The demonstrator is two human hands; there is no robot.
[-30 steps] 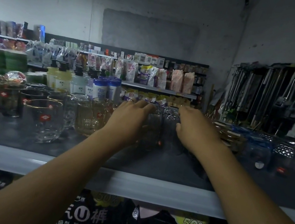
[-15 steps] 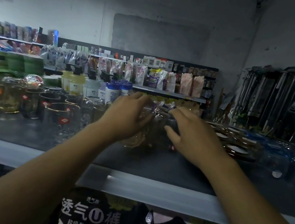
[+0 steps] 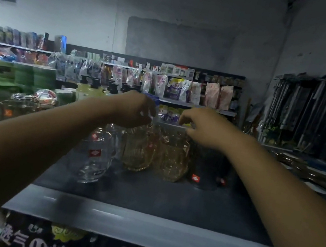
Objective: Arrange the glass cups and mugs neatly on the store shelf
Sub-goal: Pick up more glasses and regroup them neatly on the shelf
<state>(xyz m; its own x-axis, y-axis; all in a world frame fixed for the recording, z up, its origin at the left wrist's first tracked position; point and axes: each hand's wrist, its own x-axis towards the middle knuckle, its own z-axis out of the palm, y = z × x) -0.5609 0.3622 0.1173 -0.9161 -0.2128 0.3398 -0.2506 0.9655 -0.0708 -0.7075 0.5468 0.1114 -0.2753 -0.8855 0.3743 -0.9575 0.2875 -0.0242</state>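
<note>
On the dark shelf (image 3: 145, 196) stand two ribbed amber glass mugs side by side. My left hand (image 3: 136, 110) curls down over the rim of the left amber mug (image 3: 137, 153). My right hand (image 3: 204, 128) pinches the rim of the right amber mug (image 3: 173, 161). A clear glass mug (image 3: 94, 155) with a red label stands just left of them, partly behind my left forearm. A dark smoked glass cup (image 3: 206, 169) stands right of the amber pair, touching or nearly touching it.
More glass cups and jars (image 3: 18, 103) fill the shelf's left end, with dark glassware (image 3: 321, 178) at the right. Pump bottles (image 3: 90, 89) stand behind the mugs. The shelf's grey front edge (image 3: 140, 225) runs below, above packaged goods (image 3: 72, 246).
Both hands have lifted from the mugs' sides to their rims. The amber mugs now stand close together, nearer the shelf's front, and the view has moved closer.
</note>
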